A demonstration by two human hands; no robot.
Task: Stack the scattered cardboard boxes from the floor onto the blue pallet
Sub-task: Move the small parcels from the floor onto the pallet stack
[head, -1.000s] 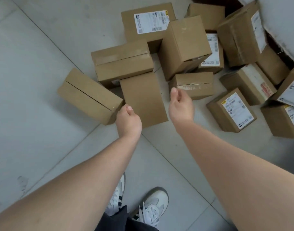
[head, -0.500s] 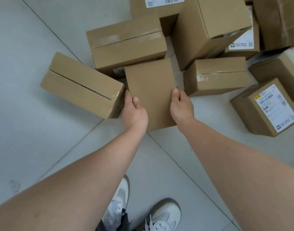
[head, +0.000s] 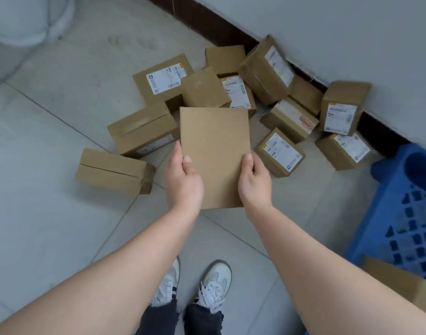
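Above the grey tiled floor (head: pixel 62 238), I am clamping a plain brown cardboard box (head: pixel 214 151) between my left hand (head: pixel 183 183) and right hand (head: pixel 254 183) (thumbs on top, fingers hidden); gripping only its near end, I am risking dropping it short of the blue plastic lattice pallet (head: pixel 405 213) on my right

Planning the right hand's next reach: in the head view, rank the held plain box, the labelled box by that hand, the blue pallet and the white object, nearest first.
1. held plain box: gripped by the right hand.
2. labelled box: on the floor, just right of the hand.
3. blue pallet: far right.
4. white object: top-left corner.
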